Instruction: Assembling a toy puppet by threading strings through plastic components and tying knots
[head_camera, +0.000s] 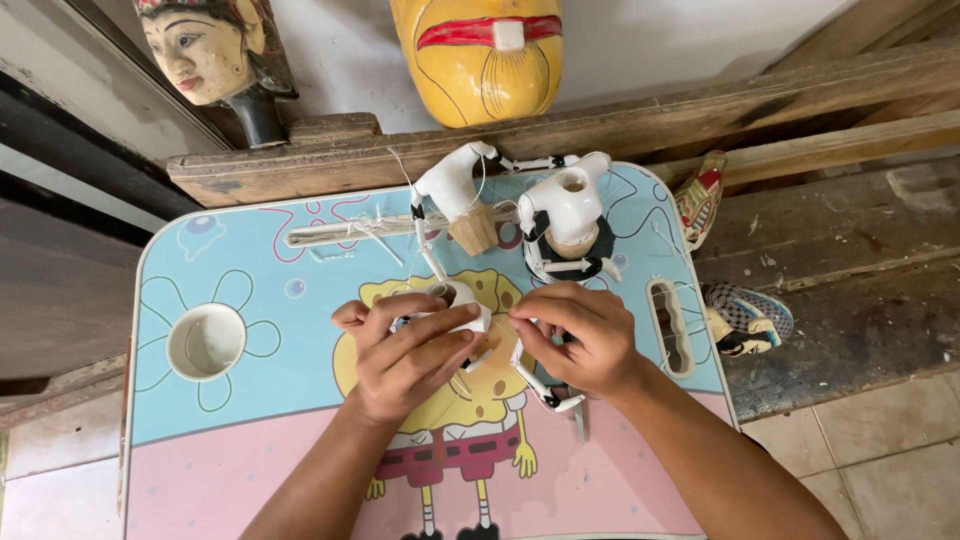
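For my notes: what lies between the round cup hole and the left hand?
Head view: only bare tabletop print lies between the round cup hole and left hand.

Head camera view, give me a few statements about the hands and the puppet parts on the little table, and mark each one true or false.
1. Both hands hold one white puppet body. True: the left hand wraps the white puppet body and the right hand pinches at its side.
2. Two more white puppet torsos stand on the table behind the hands. True.
3. The round cup hole in the table is by the right hand. False: it lies to the left of the left hand.
4. The yellow mask lies flat on the table. False: it is up against the wall behind the wooden beam.
5. The table top is plain white. False: it is blue and pink with a cartoon print.
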